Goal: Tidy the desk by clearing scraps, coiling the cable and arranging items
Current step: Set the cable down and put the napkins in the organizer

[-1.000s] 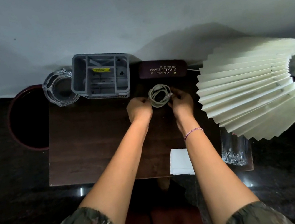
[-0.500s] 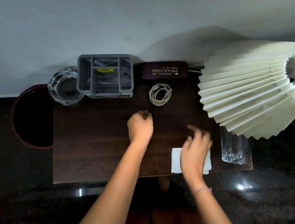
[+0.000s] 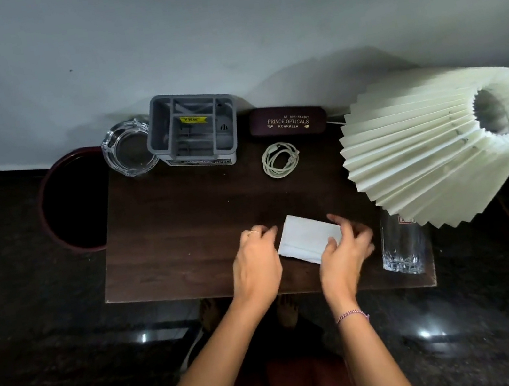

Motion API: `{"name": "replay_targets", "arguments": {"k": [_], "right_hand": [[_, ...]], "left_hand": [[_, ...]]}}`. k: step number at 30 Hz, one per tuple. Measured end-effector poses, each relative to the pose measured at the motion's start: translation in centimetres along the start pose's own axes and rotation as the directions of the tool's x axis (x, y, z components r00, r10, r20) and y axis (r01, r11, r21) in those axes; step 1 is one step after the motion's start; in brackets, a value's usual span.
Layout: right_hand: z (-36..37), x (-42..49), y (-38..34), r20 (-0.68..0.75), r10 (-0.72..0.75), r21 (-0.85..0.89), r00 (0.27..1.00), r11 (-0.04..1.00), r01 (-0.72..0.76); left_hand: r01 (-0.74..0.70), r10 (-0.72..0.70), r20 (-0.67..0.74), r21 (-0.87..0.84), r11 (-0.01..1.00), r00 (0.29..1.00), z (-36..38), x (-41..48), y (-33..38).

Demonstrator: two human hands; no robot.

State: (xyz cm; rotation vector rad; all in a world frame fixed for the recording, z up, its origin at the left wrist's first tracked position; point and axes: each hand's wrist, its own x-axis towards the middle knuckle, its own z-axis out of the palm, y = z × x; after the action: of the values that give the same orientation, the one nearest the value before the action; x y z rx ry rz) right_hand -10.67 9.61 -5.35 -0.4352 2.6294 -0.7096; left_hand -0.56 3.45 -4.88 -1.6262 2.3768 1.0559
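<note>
One desk (image 3: 185,231) carries one coiled cable (image 3: 279,160), one folded white paper (image 3: 307,237), one grey organiser (image 3: 151,132), one glass ashtray (image 3: 111,149), one spectacles case (image 3: 286,121), one drinking glass (image 3: 400,246) and one pleated lampshade (image 3: 422,137). Two hands show, one left hand (image 3: 256,263) and one right hand (image 3: 341,255), with one bracelet (image 3: 351,314). One round bin (image 3: 44,211) is on the floor

dim | lampshade (image 3: 424,147) shadow on wall (image 3: 219,30) | glare spots on floor (image 3: 33,331) | right hand (image 3: 344,252) blurred | edges warped

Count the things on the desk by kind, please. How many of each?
Glass things: 2, ashtray and tumbler
Grey organiser: 1
Glasses case: 1
Coiled cable: 1
Lamp: 1
White paper: 1
Total: 7
</note>
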Motion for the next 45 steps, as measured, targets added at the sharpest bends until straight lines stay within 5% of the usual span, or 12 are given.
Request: {"name": "replay_targets", "arguments": {"k": [3,6,10,15,19,23,31,39,45], "right_hand": [[-0.3,0.3,0.5,0.085,0.155,-0.115,0.984,0.983,-0.145],[-0.1,0.5,0.4,0.172,0.218,-0.204,0.961,0.962,-0.182],[-0.1,1.4,-0.5,0.243,0.221,-0.102,0.944,0.974,-0.202],[-1.0,2.1,-5.2,0.295,0.205,0.225,0.933,0.935,-0.276],[-2.0,3.1,-11.0,0.263,0.032,0.408,0.964,0.902,-0.141],[-2.0,4.2,-16.0,0.226,-0.061,0.396,0.972,0.917,-0.034],[-0.7,5.6,-19.8,0.282,-0.135,0.203,0.95,0.976,0.078],[0.2,6.0,-21.3,0.318,-0.237,0.101,0.918,0.971,0.216],[0.8,5.8,-21.9,0.355,-0.213,0.153,0.91,0.974,0.169]], "left_hand": [[-0.175,0.155,0.118,0.186,0.967,0.981,1.0,-0.8,0.4],[-0.157,0.127,0.161,0.193,0.968,0.979,1.2,-1.2,0.5],[-0.144,0.127,0.109,0.167,0.975,0.986,0.5,-1.1,0.5],[-0.166,0.168,-0.024,0.062,0.984,0.986,-2.3,-0.7,0.7],[-0.203,0.189,-0.176,-0.061,0.977,0.966,-5.6,0.5,1.8],[-0.187,0.145,-0.267,-0.138,0.973,0.953,-8.7,2.9,2.9],[-0.009,-0.022,-0.133,-0.227,0.974,0.991,-10.8,7.1,2.7],[0.023,-0.06,-0.127,-0.276,0.961,0.99,-11.4,8.0,2.5],[0.041,-0.094,-0.181,-0.278,0.96,0.979,-12.4,8.6,2.4]]}}
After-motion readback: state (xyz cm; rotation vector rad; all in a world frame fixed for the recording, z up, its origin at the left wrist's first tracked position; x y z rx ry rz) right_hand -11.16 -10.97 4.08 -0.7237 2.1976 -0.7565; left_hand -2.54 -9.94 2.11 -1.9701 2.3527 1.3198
